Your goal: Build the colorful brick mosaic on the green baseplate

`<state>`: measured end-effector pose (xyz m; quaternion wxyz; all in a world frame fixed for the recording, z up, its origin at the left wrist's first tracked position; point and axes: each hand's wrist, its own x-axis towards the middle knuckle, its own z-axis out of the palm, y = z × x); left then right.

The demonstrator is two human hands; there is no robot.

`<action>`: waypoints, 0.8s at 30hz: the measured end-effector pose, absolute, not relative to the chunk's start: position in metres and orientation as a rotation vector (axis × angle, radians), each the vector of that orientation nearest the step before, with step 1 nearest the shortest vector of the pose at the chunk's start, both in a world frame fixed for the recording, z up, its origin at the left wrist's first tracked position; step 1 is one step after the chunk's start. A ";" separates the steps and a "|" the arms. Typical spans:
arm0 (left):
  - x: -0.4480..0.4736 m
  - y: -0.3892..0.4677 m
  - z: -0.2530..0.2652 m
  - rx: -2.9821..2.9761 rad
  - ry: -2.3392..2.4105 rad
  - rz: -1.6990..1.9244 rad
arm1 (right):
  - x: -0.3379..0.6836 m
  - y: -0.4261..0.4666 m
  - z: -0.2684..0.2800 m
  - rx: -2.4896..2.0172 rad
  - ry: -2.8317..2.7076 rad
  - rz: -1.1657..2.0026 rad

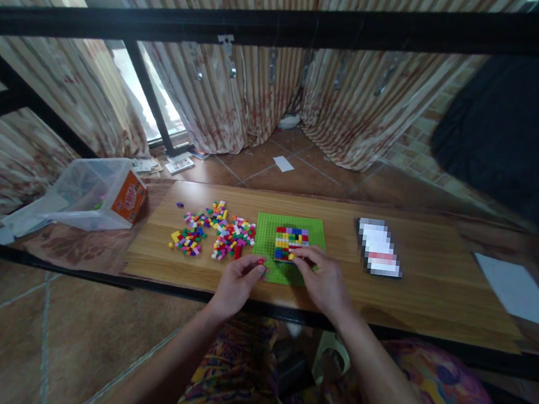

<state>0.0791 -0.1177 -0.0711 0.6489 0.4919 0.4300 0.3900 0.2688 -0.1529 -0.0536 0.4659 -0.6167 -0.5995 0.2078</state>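
Note:
A green studded baseplate (266, 227) lies on the wooden table. On it stands a low block of multicoloured building bricks (285, 237), in rows of red, yellow, white, green and blue. My left hand (237, 281) is at the plate's near left edge, with a small red brick (261, 262) pinched between thumb and fingertips. At the near right corner of the built block, my right hand (323, 279) has its thumb and index finger closed around a yellow brick (291, 256). Part of the block's right side is hidden by that hand.
Loose bricks (235, 227) are spread left of the baseplate. A clear plastic bin (90, 191) with an orange label stands beyond the table's left end. A phone (378, 248) lies to the right. A black metal bar (289, 32) crosses above the table's far side.

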 end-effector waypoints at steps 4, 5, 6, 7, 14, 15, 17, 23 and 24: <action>0.073 -0.118 -0.080 1.173 1.036 0.886 | 0.285 -0.150 -0.052 -1.604 -1.460 0.349; 0.071 -0.118 -0.081 1.182 1.036 0.882 | 0.285 -0.149 -0.053 -1.603 -1.477 0.348; 0.071 -0.118 -0.083 1.190 1.032 0.876 | 0.284 -0.149 -0.054 -1.595 -1.507 0.356; 0.070 -0.118 -0.084 1.197 1.023 0.869 | 0.281 -0.149 -0.056 -1.584 -1.543 0.365; 0.070 -0.114 -0.089 1.158 0.993 0.862 | 0.263 -0.143 -0.069 -1.604 -1.753 0.219; 0.070 -0.114 -0.089 1.156 0.991 0.862 | 0.262 -0.141 -0.069 -1.617 -1.774 0.190; 0.070 -0.114 -0.089 1.154 0.989 0.865 | 0.261 -0.139 -0.070 -1.635 -1.803 0.146; 0.070 -0.114 -0.087 1.125 0.989 0.863 | 0.258 -0.139 -0.075 -1.631 -1.767 0.129; 0.070 -0.114 -0.087 1.127 0.989 0.862 | 0.258 -0.140 -0.076 -1.626 -1.755 0.127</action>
